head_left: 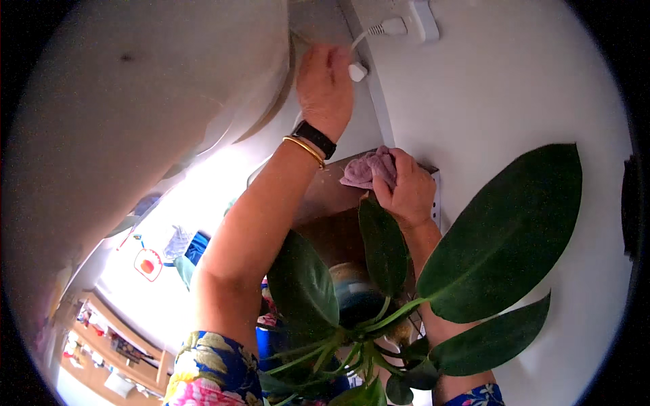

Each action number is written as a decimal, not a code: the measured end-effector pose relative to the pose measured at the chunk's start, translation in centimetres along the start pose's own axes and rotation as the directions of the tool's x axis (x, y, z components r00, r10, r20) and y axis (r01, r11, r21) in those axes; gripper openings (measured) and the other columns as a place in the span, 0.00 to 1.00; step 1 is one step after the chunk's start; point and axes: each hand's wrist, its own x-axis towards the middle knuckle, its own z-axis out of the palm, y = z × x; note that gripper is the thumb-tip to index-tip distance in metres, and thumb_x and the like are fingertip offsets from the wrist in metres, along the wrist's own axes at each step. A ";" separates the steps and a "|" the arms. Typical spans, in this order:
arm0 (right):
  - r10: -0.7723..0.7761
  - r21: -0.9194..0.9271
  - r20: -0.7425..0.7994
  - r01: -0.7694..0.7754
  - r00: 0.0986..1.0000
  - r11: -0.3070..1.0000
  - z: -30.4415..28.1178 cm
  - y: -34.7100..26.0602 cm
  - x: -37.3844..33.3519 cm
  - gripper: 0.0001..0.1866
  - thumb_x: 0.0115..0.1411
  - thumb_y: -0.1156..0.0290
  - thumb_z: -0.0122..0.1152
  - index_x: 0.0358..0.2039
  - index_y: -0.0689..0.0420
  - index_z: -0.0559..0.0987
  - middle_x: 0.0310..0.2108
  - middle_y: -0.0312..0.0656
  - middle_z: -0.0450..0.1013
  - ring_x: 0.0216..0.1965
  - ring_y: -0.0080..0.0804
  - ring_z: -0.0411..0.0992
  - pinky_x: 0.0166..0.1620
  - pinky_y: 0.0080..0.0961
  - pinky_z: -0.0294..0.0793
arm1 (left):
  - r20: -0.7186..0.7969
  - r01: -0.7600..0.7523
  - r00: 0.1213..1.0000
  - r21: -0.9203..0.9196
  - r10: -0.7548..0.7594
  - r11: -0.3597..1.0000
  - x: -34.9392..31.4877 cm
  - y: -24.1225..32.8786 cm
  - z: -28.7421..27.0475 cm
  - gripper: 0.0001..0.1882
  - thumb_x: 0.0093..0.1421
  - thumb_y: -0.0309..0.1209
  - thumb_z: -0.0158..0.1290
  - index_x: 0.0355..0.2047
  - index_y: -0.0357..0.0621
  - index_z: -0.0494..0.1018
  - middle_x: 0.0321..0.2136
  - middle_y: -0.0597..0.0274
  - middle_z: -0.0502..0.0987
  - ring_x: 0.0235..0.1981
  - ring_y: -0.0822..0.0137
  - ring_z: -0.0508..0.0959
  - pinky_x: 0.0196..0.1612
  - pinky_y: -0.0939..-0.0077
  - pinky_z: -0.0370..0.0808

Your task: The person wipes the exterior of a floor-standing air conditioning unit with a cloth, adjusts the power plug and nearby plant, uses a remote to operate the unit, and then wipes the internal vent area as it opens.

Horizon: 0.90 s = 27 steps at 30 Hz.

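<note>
My left hand [325, 84], with a black watch and a gold bangle at the wrist, reaches up to the corner beside the wall. Its fingers are curled in and slightly blurred, so what they hold is hidden. A white cable [357, 42] runs down to these fingers, and a small white block [357, 72] shows right beside them. Lower down, my right hand [409, 186] grips a bunched mauve cloth [369, 168] against the top edge of a brown panel [332, 196]. Large green leaves [504, 237] of a potted plant partly cover my right forearm.
A white plug [389, 27] sits in a power strip [424, 20] on the white wall [487, 88]. A big pale rounded surface [169, 74] fills the upper left. Beyond it stand wooden shelves [125, 338] with small items. Plant stems [365, 338] spread below my hands.
</note>
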 end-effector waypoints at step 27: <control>-0.017 -0.001 0.132 0.018 0.991 1.000 -1.3 -1.2 2.2 0.26 0.52 0.57 0.62 0.49 0.56 0.72 0.35 0.45 0.75 0.32 0.48 0.74 0.35 0.40 0.74 | 0.803 0.760 0.057 0.350 -0.593 0.547 4.3 -10.8 5.4 0.47 0.61 0.50 0.52 0.70 0.60 0.35 0.57 0.53 0.68 0.45 0.59 0.78 0.45 0.65 0.77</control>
